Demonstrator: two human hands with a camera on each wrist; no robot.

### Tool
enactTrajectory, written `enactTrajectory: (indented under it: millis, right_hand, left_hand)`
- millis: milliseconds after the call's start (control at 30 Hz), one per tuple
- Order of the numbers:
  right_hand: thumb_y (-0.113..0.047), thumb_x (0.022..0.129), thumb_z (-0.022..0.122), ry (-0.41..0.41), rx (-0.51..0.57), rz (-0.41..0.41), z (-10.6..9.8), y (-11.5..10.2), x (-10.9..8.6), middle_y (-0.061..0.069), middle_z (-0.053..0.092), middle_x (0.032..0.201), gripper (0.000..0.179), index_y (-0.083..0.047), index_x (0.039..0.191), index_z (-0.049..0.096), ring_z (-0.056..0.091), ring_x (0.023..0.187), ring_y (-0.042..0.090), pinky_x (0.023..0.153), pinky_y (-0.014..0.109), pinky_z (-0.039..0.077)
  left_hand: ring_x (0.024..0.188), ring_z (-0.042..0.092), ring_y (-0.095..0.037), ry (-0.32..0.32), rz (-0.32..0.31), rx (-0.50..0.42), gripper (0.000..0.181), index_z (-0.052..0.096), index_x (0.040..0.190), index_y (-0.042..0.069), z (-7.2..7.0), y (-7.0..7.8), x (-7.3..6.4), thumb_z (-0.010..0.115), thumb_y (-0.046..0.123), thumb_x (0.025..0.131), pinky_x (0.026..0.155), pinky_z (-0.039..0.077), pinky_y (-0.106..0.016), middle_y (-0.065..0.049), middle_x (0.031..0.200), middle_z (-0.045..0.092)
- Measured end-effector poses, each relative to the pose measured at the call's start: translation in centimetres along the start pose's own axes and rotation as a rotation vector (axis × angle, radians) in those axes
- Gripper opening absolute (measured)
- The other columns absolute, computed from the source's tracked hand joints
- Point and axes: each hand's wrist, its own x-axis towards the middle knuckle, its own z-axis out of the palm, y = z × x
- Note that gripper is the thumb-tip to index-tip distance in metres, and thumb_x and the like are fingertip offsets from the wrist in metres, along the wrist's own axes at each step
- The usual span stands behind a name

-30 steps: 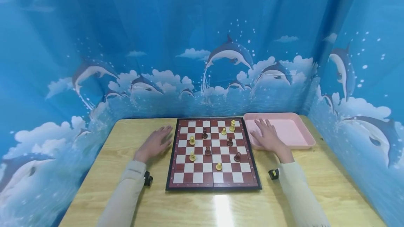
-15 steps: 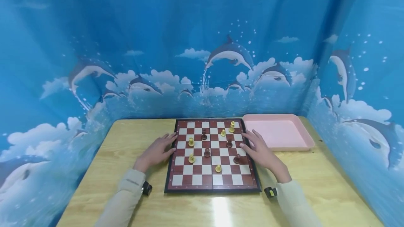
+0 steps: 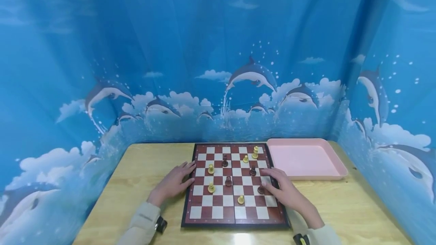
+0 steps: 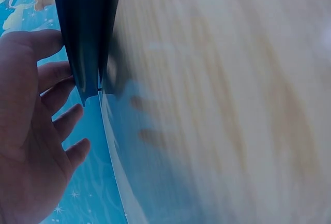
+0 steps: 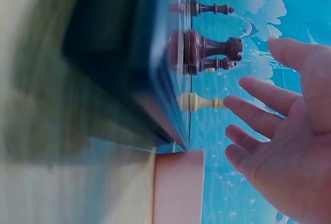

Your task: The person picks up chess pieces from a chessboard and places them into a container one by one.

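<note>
A red-and-white chessboard (image 3: 223,212) with a dark frame lies on the table. My left hand (image 3: 173,182) rests its fingertips on the board's left edge; the left wrist view has thumb and fingers at the dark frame. Over the right edge reaches my right hand (image 3: 287,190), fingers extended and holding nothing. Its thumb partly covers a dark rook (image 5: 209,48), which stands apart from the hand in the right wrist view. Close to its fingertips is a dark chess piece (image 3: 253,170). Elsewhere stand a yellow king-like piece (image 3: 255,152), a yellow pawn (image 3: 241,199) and several other pieces.
A shallow pink tray (image 3: 340,177) sits at the back right, beside the board's corner. Behind the wooden table (image 3: 112,199) hangs a blue curtain (image 3: 153,48) printed with dolphins, which also runs along both sides.
My right hand has come from over the pink tray toward me and left, over the board's right edge. My left hand has shifted right onto the board's left edge. The head view has tilted up.
</note>
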Motion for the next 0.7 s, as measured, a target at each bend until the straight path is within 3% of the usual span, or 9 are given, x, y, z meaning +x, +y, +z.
enactTrajectory:
  millis: [233, 567, 700]
  right_hand:
    - [-0.028, 0.1, 0.065, -0.002, 0.015, 0.024, 0.4, -0.1, -0.4, 0.018, 0.054, 0.145, 0.042, -0.011, 0.139, 0.061, 0.044, 0.138, 0.045, 0.114, 0.067, 0.036]
    - [-0.024, 0.097, 0.07, -0.001, 0.037, -0.063, 1.0, 1.0, -0.2, 0.006, 0.068, 0.127, 0.029, -0.012, 0.124, 0.071, 0.055, 0.127, 0.039, 0.111, 0.067, 0.038]
    - [-0.025, 0.097, 0.07, -0.012, 0.045, -0.037, 1.2, 1.4, -0.3, 0.001, 0.07, 0.125, 0.028, -0.014, 0.123, 0.072, 0.055, 0.128, 0.036, 0.112, 0.066, 0.037]
  left_hand:
    - [0.152, 0.028, -0.038, -0.002, -0.002, -0.012, 0.06, 0.039, 0.157, 0.016, 0.0, -0.1, -0.3, 0.055, 0.041, 0.105, 0.122, 0.028, -0.06, -0.002, 0.165, 0.033]
    - [0.152, 0.029, -0.039, 0.007, 0.006, -0.03, 0.059, 0.039, 0.157, 0.015, 0.0, -0.3, -0.1, 0.054, 0.04, 0.105, 0.122, 0.027, -0.059, -0.003, 0.165, 0.033]
    - [0.152, 0.03, -0.038, -0.001, -0.006, -0.027, 0.059, 0.039, 0.157, 0.015, 0.1, -0.4, 0.0, 0.054, 0.041, 0.105, 0.122, 0.028, -0.059, -0.002, 0.166, 0.033]
